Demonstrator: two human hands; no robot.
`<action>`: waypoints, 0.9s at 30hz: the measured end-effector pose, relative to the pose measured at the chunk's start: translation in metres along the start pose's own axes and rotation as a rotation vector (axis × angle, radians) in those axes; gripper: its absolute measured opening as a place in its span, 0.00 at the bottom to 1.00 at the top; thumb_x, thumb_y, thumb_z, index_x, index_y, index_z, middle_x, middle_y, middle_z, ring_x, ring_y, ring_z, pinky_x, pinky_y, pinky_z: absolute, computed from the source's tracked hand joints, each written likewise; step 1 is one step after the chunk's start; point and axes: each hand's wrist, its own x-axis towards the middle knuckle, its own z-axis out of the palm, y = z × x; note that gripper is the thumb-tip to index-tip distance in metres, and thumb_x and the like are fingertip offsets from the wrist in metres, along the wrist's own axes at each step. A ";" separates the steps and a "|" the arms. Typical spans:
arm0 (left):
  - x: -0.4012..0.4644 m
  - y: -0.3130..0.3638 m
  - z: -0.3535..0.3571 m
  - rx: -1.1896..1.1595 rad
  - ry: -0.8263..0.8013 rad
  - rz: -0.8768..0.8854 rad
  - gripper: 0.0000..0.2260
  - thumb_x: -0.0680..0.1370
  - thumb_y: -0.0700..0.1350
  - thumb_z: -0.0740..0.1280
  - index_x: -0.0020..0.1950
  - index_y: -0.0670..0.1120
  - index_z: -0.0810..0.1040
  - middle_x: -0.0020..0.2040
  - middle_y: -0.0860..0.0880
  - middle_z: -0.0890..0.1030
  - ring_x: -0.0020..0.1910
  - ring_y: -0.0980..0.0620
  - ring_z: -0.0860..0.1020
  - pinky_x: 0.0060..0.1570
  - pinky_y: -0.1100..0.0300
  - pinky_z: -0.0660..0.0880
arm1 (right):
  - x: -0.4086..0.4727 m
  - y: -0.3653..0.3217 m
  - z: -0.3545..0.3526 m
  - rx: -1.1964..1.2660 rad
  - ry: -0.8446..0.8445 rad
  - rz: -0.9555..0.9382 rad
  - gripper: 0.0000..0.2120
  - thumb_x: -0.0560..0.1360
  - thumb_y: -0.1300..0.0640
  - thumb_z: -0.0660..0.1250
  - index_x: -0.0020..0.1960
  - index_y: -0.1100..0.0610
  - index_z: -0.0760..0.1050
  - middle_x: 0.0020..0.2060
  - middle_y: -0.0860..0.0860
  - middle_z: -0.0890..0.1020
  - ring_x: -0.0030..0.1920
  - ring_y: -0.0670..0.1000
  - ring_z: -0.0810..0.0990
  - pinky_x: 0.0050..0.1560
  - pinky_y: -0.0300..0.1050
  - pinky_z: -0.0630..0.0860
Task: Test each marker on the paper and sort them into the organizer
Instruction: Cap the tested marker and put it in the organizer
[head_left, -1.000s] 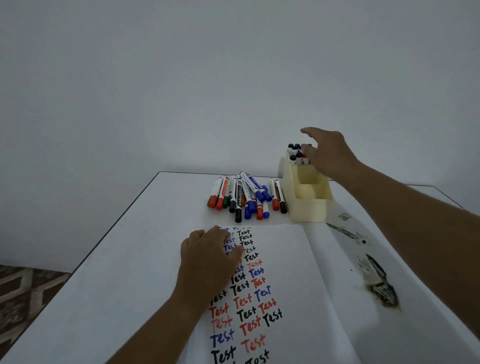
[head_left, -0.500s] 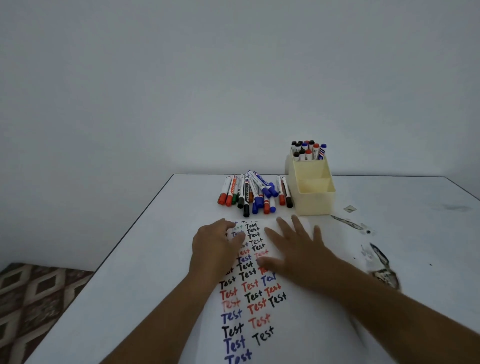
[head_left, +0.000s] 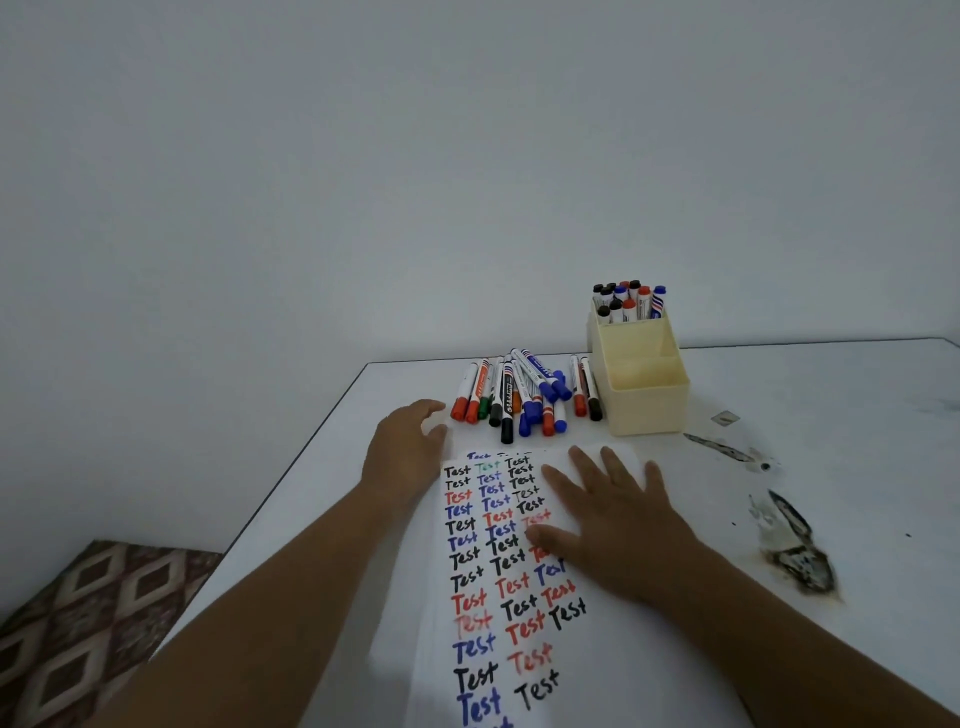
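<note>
Left hand (head_left: 410, 449), advanced off the white sheet of paper lettered "Test" (head_left: 498, 561) toward the loose pile of capped markers (head_left: 524, 395) beside the cream plastic organizer (head_left: 641, 384), empty, fingers loosely curled; right hand (head_left: 613, 514) flat on paper; risk: a careless grab scatters the pile.

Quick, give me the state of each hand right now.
Left hand: open, fingers loosely curved, holding nothing, near the loose markers.
Right hand: open, fingers spread flat on the paper.

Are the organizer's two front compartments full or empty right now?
Empty, as far as visible: the organizer shows bare walls in both front compartments, while sorted markers stand upright only in its back compartment.
</note>
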 end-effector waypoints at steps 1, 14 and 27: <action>0.007 -0.003 -0.001 0.055 -0.025 0.033 0.15 0.81 0.51 0.65 0.68 0.57 0.76 0.65 0.54 0.78 0.61 0.53 0.76 0.62 0.55 0.73 | 0.001 0.000 0.001 0.001 -0.001 -0.003 0.45 0.69 0.18 0.37 0.79 0.37 0.35 0.81 0.47 0.38 0.80 0.55 0.35 0.75 0.69 0.33; 0.045 -0.003 0.015 0.593 0.116 0.487 0.07 0.80 0.54 0.66 0.54 0.57 0.81 0.43 0.56 0.82 0.44 0.51 0.75 0.41 0.54 0.72 | 0.000 0.001 0.001 0.011 -0.014 -0.009 0.45 0.69 0.19 0.37 0.80 0.38 0.35 0.81 0.47 0.37 0.80 0.55 0.34 0.75 0.71 0.36; -0.009 0.012 -0.001 -0.073 0.365 0.013 0.08 0.79 0.47 0.69 0.58 0.50 0.80 0.46 0.53 0.80 0.43 0.54 0.76 0.39 0.66 0.72 | -0.001 0.000 -0.002 0.014 -0.020 -0.003 0.45 0.69 0.18 0.37 0.80 0.38 0.35 0.81 0.47 0.37 0.80 0.55 0.35 0.76 0.70 0.36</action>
